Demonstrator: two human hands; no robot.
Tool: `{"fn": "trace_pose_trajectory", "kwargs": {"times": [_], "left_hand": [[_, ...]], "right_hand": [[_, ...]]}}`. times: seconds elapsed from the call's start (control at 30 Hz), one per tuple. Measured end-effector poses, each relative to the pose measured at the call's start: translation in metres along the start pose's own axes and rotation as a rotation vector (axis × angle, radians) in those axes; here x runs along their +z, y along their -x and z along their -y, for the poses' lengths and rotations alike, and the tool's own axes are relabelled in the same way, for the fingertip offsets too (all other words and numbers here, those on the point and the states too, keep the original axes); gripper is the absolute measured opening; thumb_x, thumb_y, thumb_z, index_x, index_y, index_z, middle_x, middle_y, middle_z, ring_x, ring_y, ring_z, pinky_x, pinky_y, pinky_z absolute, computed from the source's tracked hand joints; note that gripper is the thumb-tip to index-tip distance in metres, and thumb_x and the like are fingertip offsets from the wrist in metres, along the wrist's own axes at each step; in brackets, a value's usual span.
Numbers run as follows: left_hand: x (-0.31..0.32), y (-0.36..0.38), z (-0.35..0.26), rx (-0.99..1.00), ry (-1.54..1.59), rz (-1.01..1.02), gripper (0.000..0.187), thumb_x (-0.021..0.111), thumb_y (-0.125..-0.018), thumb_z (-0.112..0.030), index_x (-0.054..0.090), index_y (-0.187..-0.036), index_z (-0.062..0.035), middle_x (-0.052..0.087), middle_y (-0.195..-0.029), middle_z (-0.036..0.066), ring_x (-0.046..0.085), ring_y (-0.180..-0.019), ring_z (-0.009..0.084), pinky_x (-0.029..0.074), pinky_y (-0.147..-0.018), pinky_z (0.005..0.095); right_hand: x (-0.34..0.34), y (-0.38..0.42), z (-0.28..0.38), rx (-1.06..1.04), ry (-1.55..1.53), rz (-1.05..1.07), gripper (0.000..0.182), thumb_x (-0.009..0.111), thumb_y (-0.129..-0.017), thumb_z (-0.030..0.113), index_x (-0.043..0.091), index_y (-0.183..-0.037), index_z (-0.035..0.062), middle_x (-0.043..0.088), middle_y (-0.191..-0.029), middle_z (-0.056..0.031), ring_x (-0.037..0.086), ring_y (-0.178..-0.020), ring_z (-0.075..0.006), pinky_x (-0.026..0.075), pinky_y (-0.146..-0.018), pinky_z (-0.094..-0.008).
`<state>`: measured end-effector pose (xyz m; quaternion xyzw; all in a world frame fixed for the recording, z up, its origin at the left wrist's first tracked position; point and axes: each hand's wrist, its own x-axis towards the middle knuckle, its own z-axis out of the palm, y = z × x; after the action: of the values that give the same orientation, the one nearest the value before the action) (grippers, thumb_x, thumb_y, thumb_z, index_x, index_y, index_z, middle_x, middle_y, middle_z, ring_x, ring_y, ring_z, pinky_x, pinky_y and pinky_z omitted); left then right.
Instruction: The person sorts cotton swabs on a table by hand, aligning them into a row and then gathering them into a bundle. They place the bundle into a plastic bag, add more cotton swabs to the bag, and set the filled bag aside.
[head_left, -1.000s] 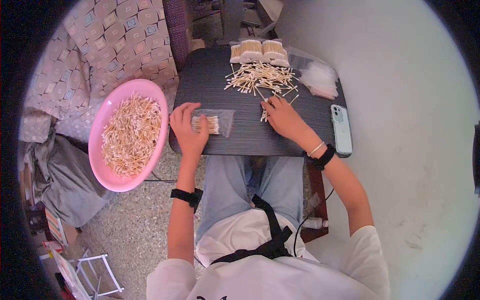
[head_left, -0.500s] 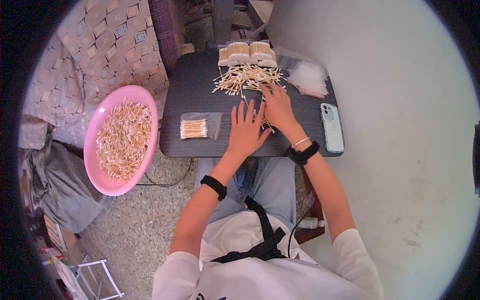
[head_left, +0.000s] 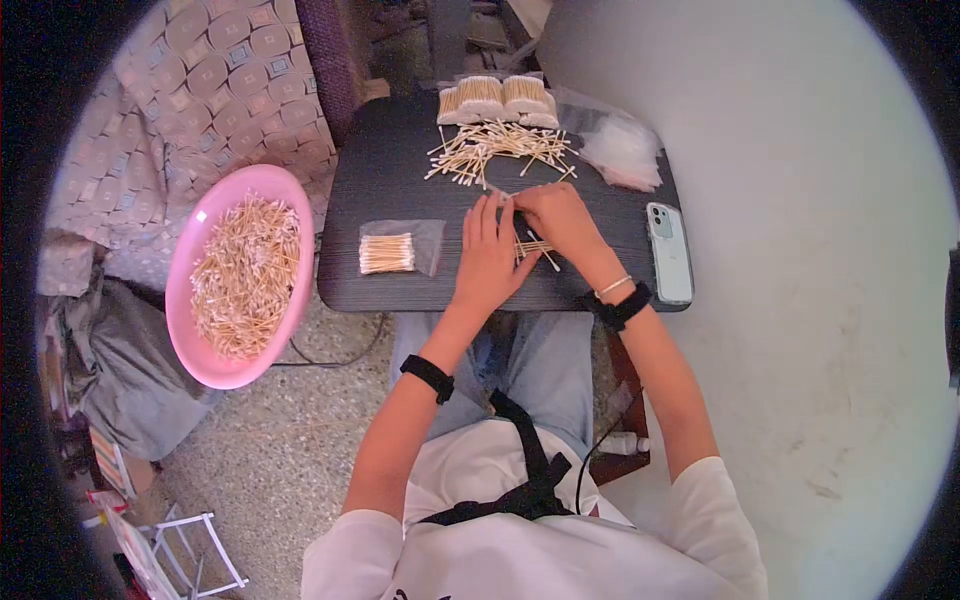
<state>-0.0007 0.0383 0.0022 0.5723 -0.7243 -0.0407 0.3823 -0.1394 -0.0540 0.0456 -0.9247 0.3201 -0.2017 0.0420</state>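
Note:
Loose cotton swabs point(head_left: 537, 248) lie on the dark table between and partly beneath my hands. My left hand point(head_left: 486, 255) rests palm down with its fingers stretched out along the left side of these swabs. My right hand point(head_left: 562, 222) is bent inward, its fingertips pinched beside the left fingertips; a thin pale swab end seems to stick out from them. The right fingertips are partly hidden. Beyond both hands spreads a larger swab pile point(head_left: 495, 150). Left of my left hand lies a clear bag point(head_left: 428, 246) with a neat row of swabs in it.
Packed swab bundles point(head_left: 500, 98) stand at the table's far edge. Empty clear bags point(head_left: 622, 155) lie at the far right, above a phone point(head_left: 671, 252) near the right edge. A pink basin point(head_left: 181, 318) full of swabs is left of the table; a pale wall point(head_left: 800, 250) is on the right.
My right hand has drawn back from the far pile, and its spread fingers have closed near my left fingertips. My left hand stays in nearly the same place.

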Motion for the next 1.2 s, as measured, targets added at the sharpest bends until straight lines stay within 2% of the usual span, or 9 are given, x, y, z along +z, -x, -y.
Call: {"fn": "trace_pose_trajectory", "kwargs": {"times": [0.1,0.2,0.3,0.4,0.5,0.7,0.8,1.0,1.2], "left_hand": [[0.001,0.000,0.000,0.023,-0.064,0.016,0.076,0.068,-0.084,-0.038,0.039,-0.141,0.0022,0.039,-0.142,0.023,0.027,-0.140,0.0413,0.019,-0.114,0.0582],[-0.003,0.001,-0.002,0.051,-0.158,0.009,0.072,0.067,-0.084,-0.041,0.043,-0.139,-0.0007,0.041,-0.142,0.021,0.025,-0.142,0.0399,0.018,-0.114,0.0590],[-0.001,0.002,0.001,0.046,-0.170,0.103,0.067,0.065,-0.086,-0.045,0.048,-0.136,-0.0045,0.043,-0.142,0.017,0.028,-0.141,0.0383,0.018,-0.115,0.0583],[0.000,0.002,0.001,0.026,-0.157,0.084,0.063,0.065,-0.086,-0.047,0.052,-0.132,-0.0054,0.047,-0.137,0.015,0.032,-0.139,0.0351,0.017,-0.115,0.0580],[-0.003,0.002,-0.001,0.024,-0.196,0.082,0.063,0.065,-0.086,-0.048,0.053,-0.131,-0.0059,0.050,-0.130,0.013,0.038,-0.132,0.0338,0.016,-0.115,0.0575],[-0.013,0.000,-0.008,0.003,-0.139,0.081,0.072,0.069,-0.079,-0.054,0.054,-0.132,-0.0070,0.050,-0.123,0.012,0.043,-0.121,0.0339,0.016,-0.115,0.0583],[-0.015,-0.001,-0.008,0.005,-0.053,0.088,0.072,0.070,-0.078,-0.047,0.051,-0.136,-0.0076,0.048,-0.129,0.014,0.039,-0.128,0.0350,0.017,-0.115,0.0585],[-0.017,0.002,0.001,0.062,0.139,0.036,0.065,0.060,-0.076,-0.016,0.044,-0.138,-0.0025,0.040,-0.141,0.018,0.029,-0.138,0.0391,0.019,-0.116,0.0568],[-0.008,0.003,0.012,-0.039,0.275,0.007,0.062,0.056,-0.074,0.000,0.048,-0.135,-0.0034,0.045,-0.138,0.019,0.034,-0.136,0.0384,0.022,-0.117,0.0510]], "right_hand": [[-0.012,0.012,0.005,0.052,-0.115,0.248,0.022,0.061,-0.078,0.006,0.071,-0.098,0.0087,0.068,-0.102,-0.0081,0.064,-0.101,-0.0296,0.045,-0.089,-0.0450],[-0.015,0.024,0.004,-0.039,-0.100,-0.007,0.028,0.060,-0.080,0.006,0.068,-0.106,0.0075,0.064,-0.116,-0.0096,0.058,-0.114,-0.0312,0.043,-0.096,-0.0467],[0.001,0.029,-0.011,0.142,-0.074,-0.130,0.036,0.058,-0.081,0.004,0.065,-0.116,0.0081,0.059,-0.126,-0.0114,0.051,-0.122,-0.0332,0.041,-0.102,-0.0467],[0.003,0.036,-0.027,0.115,0.226,-0.057,0.044,0.058,-0.082,-0.003,0.059,-0.124,0.0075,0.052,-0.134,-0.0153,0.052,-0.121,-0.0371,0.043,-0.102,-0.0438],[0.005,0.034,-0.033,0.172,0.007,-0.064,0.039,0.054,-0.081,-0.002,0.064,-0.118,0.0070,0.059,-0.122,-0.0154,0.054,-0.118,-0.0347,0.041,-0.102,-0.0452],[-0.007,0.042,-0.034,0.099,0.060,-0.072,0.038,0.054,-0.078,-0.003,0.067,-0.112,0.0080,0.061,-0.109,-0.0141,0.058,-0.103,-0.0347,0.046,-0.094,-0.0444],[-0.021,0.043,-0.027,0.210,0.056,0.061,0.036,0.057,-0.079,-0.002,0.067,-0.112,0.0078,0.061,-0.110,-0.0143,0.059,-0.103,-0.0339,0.047,-0.092,-0.0442],[-0.016,0.056,-0.022,0.306,0.016,-0.084,0.031,0.059,-0.083,0.001,0.064,-0.113,0.0035,0.060,-0.114,-0.0181,0.059,-0.106,-0.0370,0.048,-0.094,-0.0441],[-0.018,0.060,-0.016,0.327,-0.111,-0.060,0.030,0.056,-0.086,0.002,0.061,-0.115,-0.0043,0.057,-0.127,-0.0208,0.057,-0.113,-0.0377,0.047,-0.099,-0.0428]]}}
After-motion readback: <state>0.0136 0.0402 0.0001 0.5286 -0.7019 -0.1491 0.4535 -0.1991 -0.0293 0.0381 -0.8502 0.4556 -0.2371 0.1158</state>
